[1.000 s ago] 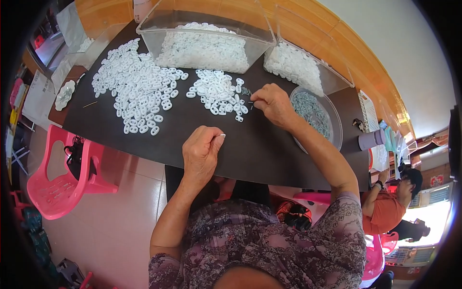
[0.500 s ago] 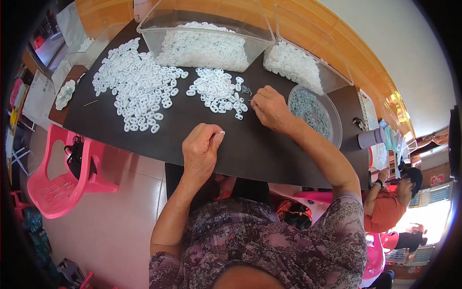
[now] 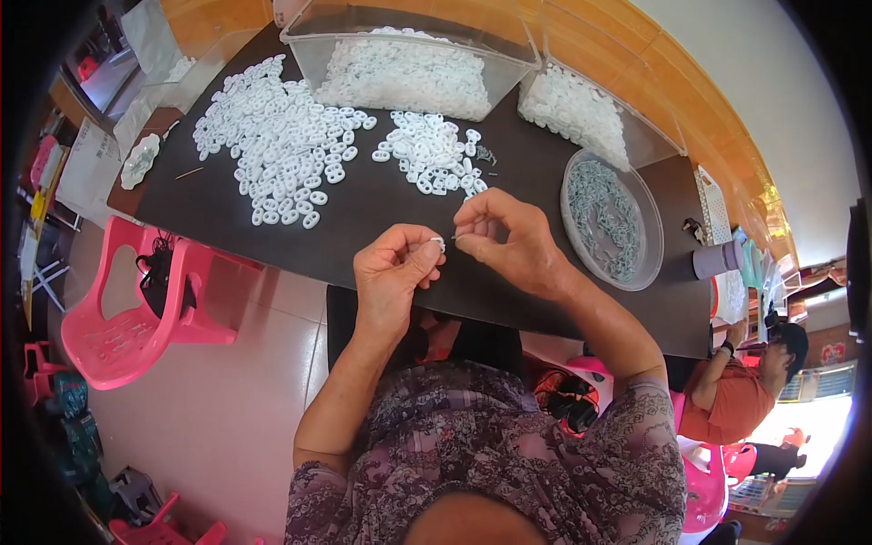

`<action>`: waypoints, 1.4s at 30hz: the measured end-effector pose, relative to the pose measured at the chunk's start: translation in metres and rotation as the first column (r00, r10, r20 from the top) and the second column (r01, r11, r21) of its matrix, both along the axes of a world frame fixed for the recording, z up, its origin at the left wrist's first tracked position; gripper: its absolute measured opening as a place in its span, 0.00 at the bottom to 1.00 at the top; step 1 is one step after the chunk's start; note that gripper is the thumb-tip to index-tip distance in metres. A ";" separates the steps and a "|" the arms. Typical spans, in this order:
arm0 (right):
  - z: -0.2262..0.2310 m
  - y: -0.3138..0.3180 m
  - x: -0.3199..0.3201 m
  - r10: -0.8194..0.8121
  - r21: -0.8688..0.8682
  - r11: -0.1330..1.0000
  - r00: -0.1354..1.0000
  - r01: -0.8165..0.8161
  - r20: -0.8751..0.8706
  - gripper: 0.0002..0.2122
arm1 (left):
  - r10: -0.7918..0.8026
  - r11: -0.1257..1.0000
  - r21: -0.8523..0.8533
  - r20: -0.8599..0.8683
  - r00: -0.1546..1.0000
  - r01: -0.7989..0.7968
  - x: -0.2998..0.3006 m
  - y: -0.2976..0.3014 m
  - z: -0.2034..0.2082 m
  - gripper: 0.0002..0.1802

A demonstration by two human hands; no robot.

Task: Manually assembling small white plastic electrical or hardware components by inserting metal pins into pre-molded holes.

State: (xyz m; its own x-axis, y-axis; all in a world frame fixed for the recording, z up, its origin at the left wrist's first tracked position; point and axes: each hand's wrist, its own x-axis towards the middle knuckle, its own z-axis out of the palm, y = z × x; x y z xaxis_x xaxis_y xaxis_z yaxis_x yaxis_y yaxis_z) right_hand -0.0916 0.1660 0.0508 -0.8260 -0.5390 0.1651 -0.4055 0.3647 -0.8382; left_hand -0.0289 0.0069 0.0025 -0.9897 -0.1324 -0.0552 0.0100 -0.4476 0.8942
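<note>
In front of my body, just above the table edge, my left hand (image 3: 392, 268) pinches a small white plastic piece (image 3: 440, 243) between thumb and fingers. Close to its right, my right hand (image 3: 518, 241) has thumb and forefinger pressed together on a tiny thin grey metal piece (image 3: 455, 238), hardly visible, that looks like a screw. The two hands are slightly apart. Beyond them lies a small heap of white two-holed plastic pieces (image 3: 427, 150), with a few grey metal pieces (image 3: 486, 155) beside it.
A larger heap of white pieces (image 3: 282, 145) spreads over the dark table (image 3: 363, 204) at left. Two clear bins (image 3: 409, 77) (image 3: 581, 113) of white pieces stand behind. At right are a round tub of grey metal pieces (image 3: 590, 204) and a purple-grey cup (image 3: 718, 261). A pink chair (image 3: 109, 350) stands left.
My right hand has come from beside the small heap back toward my left hand. My left hand has shifted slightly right and turned, the white piece still in its pinch.
</note>
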 end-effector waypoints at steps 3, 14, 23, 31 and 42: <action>0.001 -0.005 0.008 0.016 -0.002 1.000 0.998 -0.016 0.057 0.09 | 0.022 0.998 0.056 -0.011 1.000 -0.021 0.006 0.002 0.001 0.06; -0.001 -0.009 0.015 0.025 -0.031 0.999 0.999 -0.024 0.048 0.08 | 0.055 0.998 0.025 -0.011 0.998 -0.054 0.016 0.003 0.001 0.07; -0.004 -0.014 0.018 0.025 -0.035 0.999 0.996 -0.022 0.080 0.08 | 0.142 0.986 -0.077 -0.053 0.988 -0.146 0.020 0.009 0.000 0.05; -0.008 -0.018 0.018 0.036 -0.154 0.988 0.962 0.006 0.269 0.07 | 0.206 0.966 -0.133 -0.113 0.972 -0.220 0.022 0.008 -0.004 0.05; -0.010 -0.021 0.018 0.046 -0.184 0.983 0.962 0.005 0.270 0.05 | 0.184 0.976 0.115 0.010 0.983 -0.184 0.020 0.007 -0.007 0.06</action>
